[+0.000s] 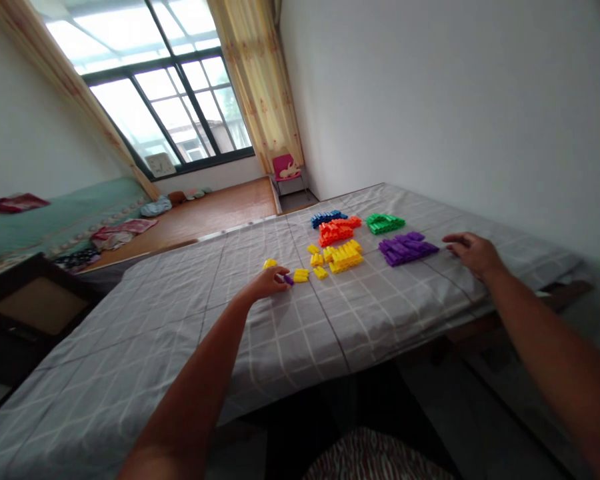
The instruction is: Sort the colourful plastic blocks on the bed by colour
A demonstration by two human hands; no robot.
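My left hand (269,284) is low over the bed, its fingers closed on a small purple piece (289,280). A few yellow pieces (301,275) lie just right of it, and another yellow piece (269,264) is behind it. My right hand (473,252) is beside a purple pile (407,249), with its fingers apart and nothing seen in them. Between the hands is a larger yellow pile (344,257) of short, stick-like pieces. Farther back lie orange (336,231), blue (329,218) and green (385,223) piles. The exact kind of piece is too small to tell.
A grey checked sheet (170,300) covers the bed, whose near edge runs in front of me. A white wall (430,100) rises along the right. A dark cabinet (35,300) stands at left. A pink chair (286,167) is beyond the bed, near the window.
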